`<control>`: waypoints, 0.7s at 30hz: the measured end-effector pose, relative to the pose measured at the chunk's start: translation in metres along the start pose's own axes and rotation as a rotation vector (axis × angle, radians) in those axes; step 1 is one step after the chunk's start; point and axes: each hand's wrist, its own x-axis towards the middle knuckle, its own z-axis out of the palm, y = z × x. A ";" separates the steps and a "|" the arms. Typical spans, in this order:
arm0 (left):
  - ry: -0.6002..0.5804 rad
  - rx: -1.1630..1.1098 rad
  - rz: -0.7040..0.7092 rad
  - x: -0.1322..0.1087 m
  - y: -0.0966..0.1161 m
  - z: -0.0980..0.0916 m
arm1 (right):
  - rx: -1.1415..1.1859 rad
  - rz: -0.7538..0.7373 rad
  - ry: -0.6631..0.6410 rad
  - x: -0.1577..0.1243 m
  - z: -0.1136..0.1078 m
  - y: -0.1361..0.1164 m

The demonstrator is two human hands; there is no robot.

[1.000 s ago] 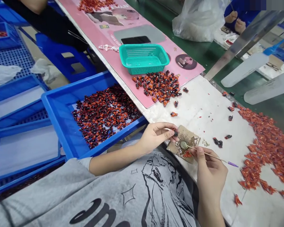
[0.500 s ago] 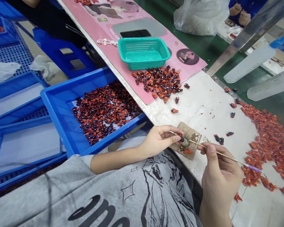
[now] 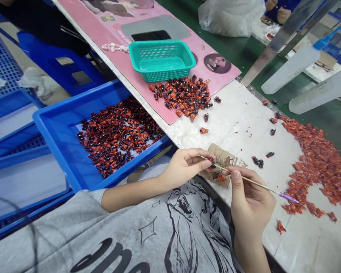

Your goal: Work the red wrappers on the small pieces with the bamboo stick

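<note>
Between the fingertips of my left hand (image 3: 187, 167) is a small black-and-orange piece (image 3: 213, 165), partly hidden by the fingers. My right hand (image 3: 250, 201) pinches a thin wooden stick (image 3: 254, 182) with a purple end. The stick's tip meets or nearly meets the small piece; which, I cannot tell. Beneath the hands lies a stained cardboard piece (image 3: 216, 151) at the table's near edge, with a small round cap and an orange piece (image 3: 222, 178) on it. Several black pieces (image 3: 257, 162) lie beyond the right hand.
Orange pieces (image 3: 318, 163) are heaped at the right. A green basket (image 3: 161, 74) stands behind a pile of black-and-orange pieces (image 3: 184, 96). The blue bin (image 3: 59, 132) at left holds many more. Two squeeze bottles (image 3: 292, 70) jut in beside a metal post (image 3: 272, 45).
My right hand has moved left, bringing the stick's tip from over the cardboard to the small piece in my left hand. The whole view has shifted slightly.
</note>
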 end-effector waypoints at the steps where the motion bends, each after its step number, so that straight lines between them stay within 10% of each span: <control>1: 0.000 0.005 0.002 0.000 0.001 0.000 | -0.002 -0.024 -0.010 0.000 0.000 -0.001; 21: -0.085 0.059 0.041 -0.006 0.007 0.003 | 0.073 0.038 0.056 -0.004 -0.003 -0.011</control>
